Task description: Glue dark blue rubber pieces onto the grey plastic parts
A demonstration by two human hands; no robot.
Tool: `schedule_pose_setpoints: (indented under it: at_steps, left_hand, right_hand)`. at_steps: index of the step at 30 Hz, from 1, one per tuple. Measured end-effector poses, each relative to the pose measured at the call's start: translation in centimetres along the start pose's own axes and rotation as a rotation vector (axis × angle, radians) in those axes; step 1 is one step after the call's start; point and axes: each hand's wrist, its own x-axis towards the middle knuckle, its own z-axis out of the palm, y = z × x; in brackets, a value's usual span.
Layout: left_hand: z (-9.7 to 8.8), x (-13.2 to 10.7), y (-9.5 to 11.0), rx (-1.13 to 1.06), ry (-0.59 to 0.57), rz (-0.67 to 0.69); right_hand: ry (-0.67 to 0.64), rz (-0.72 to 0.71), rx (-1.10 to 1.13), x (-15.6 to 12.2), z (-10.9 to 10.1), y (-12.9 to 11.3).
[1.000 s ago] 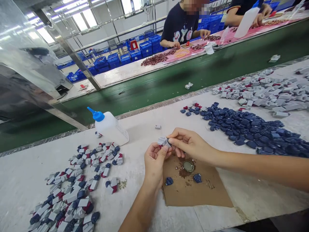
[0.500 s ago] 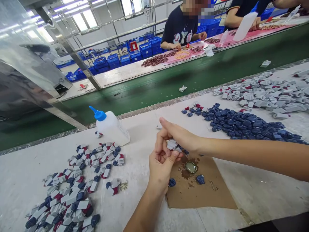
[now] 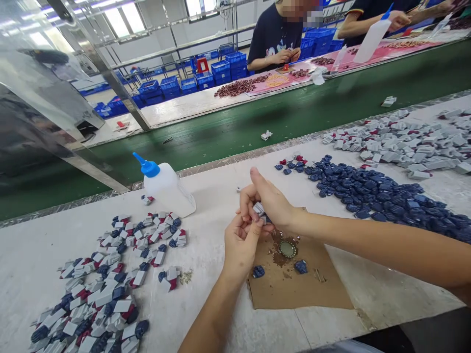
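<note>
Both hands meet over the top of a brown cardboard piece (image 3: 301,294). Between them is a small grey plastic part (image 3: 259,209) with a bit of dark blue against its lower side. My left hand (image 3: 241,245) pinches it from below with thumb and fingers. My right hand (image 3: 270,203) closes round it from above, thumb pointing up; its fingers partly cover the part. On the cardboard lie a bottle cap (image 3: 287,248) holding some liquid, amid wet brown stains, and two loose blue pieces (image 3: 300,266), one nearer my left wrist. Thin sticks (image 3: 319,276) lie to the right.
A white squeeze bottle (image 3: 170,191) with a blue nozzle stands at left, behind a pile of joined grey, blue and red parts (image 3: 106,289). Blue pieces (image 3: 368,189) and grey parts (image 3: 415,142) are heaped at right. Beyond the green belt (image 3: 221,132), co-workers (image 3: 277,39) sit.
The whole view has shifted slightly. My hands still hold the grey part together, which has turned and is more covered by fingers. Across the belt, a co-worker's hands have come together.
</note>
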Motion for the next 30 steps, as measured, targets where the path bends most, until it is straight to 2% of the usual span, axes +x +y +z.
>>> schedule_pose_setpoints:
  at_steps: [4, 6, 10, 12, 17, 22, 26, 30]
  left_hand:
    - [-1.2, 0.1, 0.2, 0.051, -0.072, 0.020]
    - [-1.2, -0.1, 0.0, 0.009, -0.026, 0.016]
    - [-0.4, -0.6, -0.3, 0.046, 0.087, -0.008]
    - [-0.1, -0.7, -0.1, 0.114, 0.155, 0.020]
    - [-0.2, -0.6, 0.8, 0.201, 0.330, 0.104]
    - [-0.9, -0.5, 0.6, 0.278, 0.375, 0.151]
    - [-1.2, -0.4, 0.3, 0.367, 0.451, 0.238]
    - [-1.1, -0.5, 0.2, 0.433, 0.481, 0.302]
  right_hand:
    - [-0.148, 0.104, -0.009, 0.8, 0.3, -1.3]
    - [-0.187, 0.147, -0.005, 0.8, 0.6, -1.9]
    - [-0.156, 0.220, 0.086, 0.2, 1.5, -2.1]
    - [-0.121, 0.198, 0.133, 0.0, 2.3, -1.6]
    - [-0.017, 0.027, 0.158, -0.3, 3.8, 0.5]
    - [0.082, -0.036, 0.177, 0.0, 4.6, 1.0]
    - [0.014, 0.010, 0.205, 0.3, 5.1, 0.5]
    - [0.131, -0.064, 0.201, 0.2, 5.8, 0.7]
